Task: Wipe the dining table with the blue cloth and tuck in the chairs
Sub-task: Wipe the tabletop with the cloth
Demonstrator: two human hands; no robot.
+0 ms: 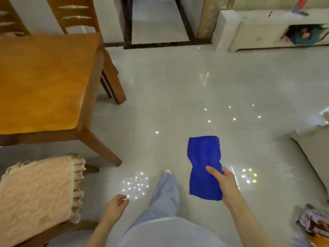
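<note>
Right hand clenched on the blue cloth, thumb across its front face, fingers behind. Cloth folded into a long rectangle, held out in the air over the floor, nothing else touching it, well apart from the table.

Left hand loose and released, fingers lightly curled, gripping nothing, hanging over the floor just right of the near chair.

Table: wooden, upper left of view, near right corner and its leg visible, top bare where seen.

Near chair at lower left, covered with a pink fringed throw, wooden frame showing beneath. Standing beside the table's near corner, not under the top.

Far chairs: one wooden backrest behind the table's far edge, part of another at the far left edge. Can't tell how far either is pushed in.

Person standing, light trousers, one foot forward between the two hands.

Pale, glossy tiled floor with speckled light reflections. White cabinet along the far right wall. Colourful clutter at lower right, too blurred to identify.
</note>
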